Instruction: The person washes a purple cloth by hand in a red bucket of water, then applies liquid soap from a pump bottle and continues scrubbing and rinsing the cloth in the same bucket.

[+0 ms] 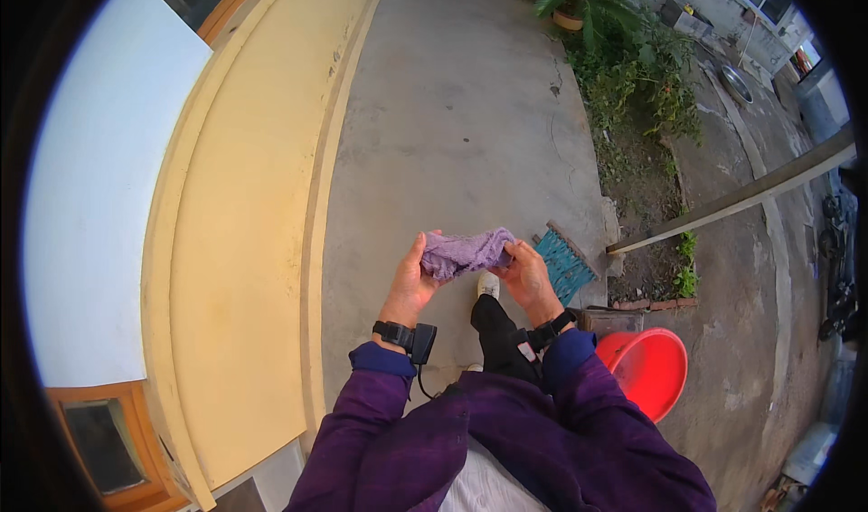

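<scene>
A crumpled purple cloth [464, 253] is stretched between my two hands, in front of my body and above the concrete path. My left hand [411, 278] grips its left end, the thumb up along the edge. At the right end, the thumb and fingers of my right hand [525, 271] pinch the fabric. Both wrists wear black straps with small devices, below the rolled cuffs of a purple jacket. Part of the cloth's underside is hidden.
A folding stool with teal webbing [566, 261] stands beyond my right hand. Near my right forearm is a red plastic bucket [651, 373]. A yellow wall [244, 227] runs along the left. On the right are a slanting post [732, 190], a planting bed and a potted plant [568, 21].
</scene>
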Demonstrator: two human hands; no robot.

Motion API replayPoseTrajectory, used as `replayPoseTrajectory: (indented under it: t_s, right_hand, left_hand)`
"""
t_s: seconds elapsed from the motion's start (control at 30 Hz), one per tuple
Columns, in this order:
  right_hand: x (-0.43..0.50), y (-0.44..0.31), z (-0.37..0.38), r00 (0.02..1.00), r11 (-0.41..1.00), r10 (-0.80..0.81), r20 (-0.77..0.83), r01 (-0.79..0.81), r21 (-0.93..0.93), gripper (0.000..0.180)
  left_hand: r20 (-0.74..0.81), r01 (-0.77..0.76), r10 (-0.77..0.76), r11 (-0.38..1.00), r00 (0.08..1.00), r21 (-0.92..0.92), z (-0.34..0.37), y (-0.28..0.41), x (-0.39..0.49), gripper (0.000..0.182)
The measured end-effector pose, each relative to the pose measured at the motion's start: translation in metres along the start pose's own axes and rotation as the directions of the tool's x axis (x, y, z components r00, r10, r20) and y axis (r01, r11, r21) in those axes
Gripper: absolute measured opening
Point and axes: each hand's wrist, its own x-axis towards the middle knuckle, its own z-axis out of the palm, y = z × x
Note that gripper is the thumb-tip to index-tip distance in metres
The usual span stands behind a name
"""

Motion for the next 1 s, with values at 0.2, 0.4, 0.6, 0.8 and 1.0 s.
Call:
replayPoseTrajectory:
  t_s: [0.2,0.4,0.6,0.8,1.0]
  right_hand:
    - [0.139,-0.048,0.055,0.991,0.991,0.130,0.022,-0.130,0.012,0.017]
    - [0.274,-0.112,0.098,0.999,0.997,0.038,0.036,-0.035,-0.073,0.016]
    - [0.401,-0.164,0.140,0.997,0.997,0.071,-0.040,-0.072,-0.024,0.014]
    - [0.519,-0.215,0.202,0.998,0.997,0.048,-0.045,-0.050,-0.057,0.020]
    - [0.651,-0.270,0.279,0.994,0.983,0.104,0.020,-0.100,-0.155,0.022]
  left_hand:
    - [0.126,-0.104,0.073,0.961,0.989,0.256,0.027,0.089,0.100,0.055]
    - [-0.197,0.022,-0.027,0.999,0.980,-0.026,0.039,0.169,0.237,0.030]
    - [-0.166,0.061,-0.074,0.995,0.983,-0.081,0.045,0.235,0.379,0.027]
    - [0.129,0.145,-0.143,0.989,0.981,-0.013,0.058,0.342,0.517,0.045]
    - [0.227,0.086,-0.146,0.963,0.963,0.254,0.112,0.460,0.646,0.067]
